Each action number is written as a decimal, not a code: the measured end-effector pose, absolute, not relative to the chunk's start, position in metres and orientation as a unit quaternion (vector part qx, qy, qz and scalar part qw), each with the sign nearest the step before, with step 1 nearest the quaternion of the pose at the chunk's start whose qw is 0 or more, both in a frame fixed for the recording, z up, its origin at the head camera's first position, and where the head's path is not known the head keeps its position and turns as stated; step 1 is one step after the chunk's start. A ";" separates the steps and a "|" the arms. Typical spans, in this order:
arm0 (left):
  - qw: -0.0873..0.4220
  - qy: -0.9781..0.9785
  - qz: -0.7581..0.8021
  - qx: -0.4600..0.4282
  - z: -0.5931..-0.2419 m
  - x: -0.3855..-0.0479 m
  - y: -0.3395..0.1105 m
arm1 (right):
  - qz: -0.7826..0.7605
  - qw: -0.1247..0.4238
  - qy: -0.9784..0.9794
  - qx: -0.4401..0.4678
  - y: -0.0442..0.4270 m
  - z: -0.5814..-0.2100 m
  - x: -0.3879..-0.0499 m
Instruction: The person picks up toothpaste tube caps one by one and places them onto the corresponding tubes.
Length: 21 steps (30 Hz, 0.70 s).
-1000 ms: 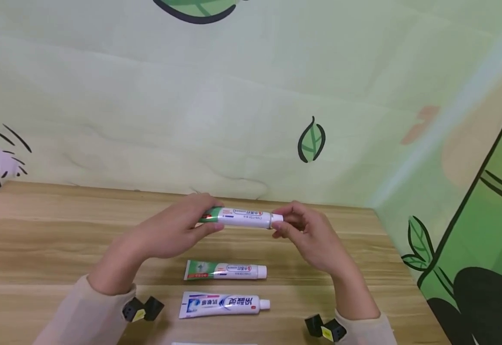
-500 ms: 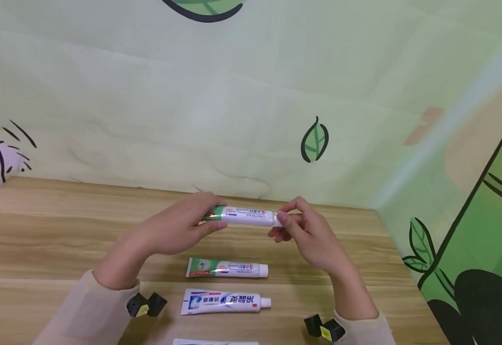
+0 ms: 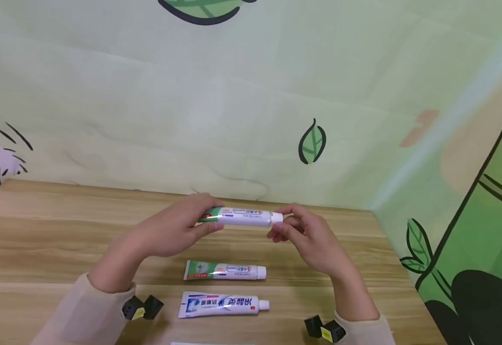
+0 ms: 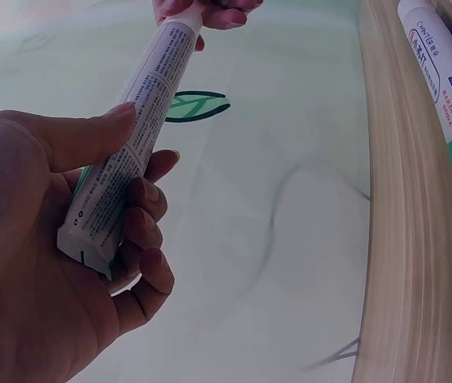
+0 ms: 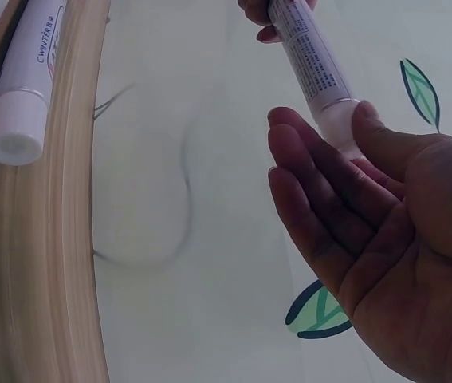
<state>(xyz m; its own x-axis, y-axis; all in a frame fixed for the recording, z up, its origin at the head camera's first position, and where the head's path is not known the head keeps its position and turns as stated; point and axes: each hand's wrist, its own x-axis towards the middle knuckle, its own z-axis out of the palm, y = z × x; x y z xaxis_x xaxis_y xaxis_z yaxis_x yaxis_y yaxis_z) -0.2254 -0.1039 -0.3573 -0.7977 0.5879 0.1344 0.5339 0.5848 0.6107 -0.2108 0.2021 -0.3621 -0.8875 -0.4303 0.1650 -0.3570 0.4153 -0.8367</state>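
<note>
A green-and-white toothpaste tube (image 3: 246,217) is held level above the far part of the table. My left hand (image 3: 173,227) grips its green tail end, thumb on one side and fingers on the other. At the other end, my right hand (image 3: 313,239) pinches the white cap (image 3: 277,218) between thumb and index finger. In the left wrist view, small print covers the side of the tube (image 4: 158,88) facing that camera. The right wrist view shows the cap (image 5: 337,128) at the right thumb, still at the tube's end, with the other fingers extended beside it.
Below the hands, a second green-and-white tube (image 3: 225,270) lies on the wooden table (image 3: 82,215). A blue-and-white toothpaste tube (image 3: 222,304) lies nearer, with the edge of another white tube (image 3: 212,343) at the frame's bottom. A patterned wall (image 3: 147,120) stands behind the table.
My right fingers first shift over the cap, covering more of it, then draw back so the cap shows again. The left hand keeps its grip. The head view shifts slightly.
</note>
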 end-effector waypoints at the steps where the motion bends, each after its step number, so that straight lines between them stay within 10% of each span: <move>1: 0.040 0.889 0.329 0.317 -0.357 -0.225 -0.104 | -0.484 0.036 0.843 -0.232 0.202 -0.362 -0.211; 21: 0.017 0.883 0.334 0.329 -0.349 -0.223 -0.101 | -0.459 0.042 0.868 -0.182 0.197 -0.361 -0.213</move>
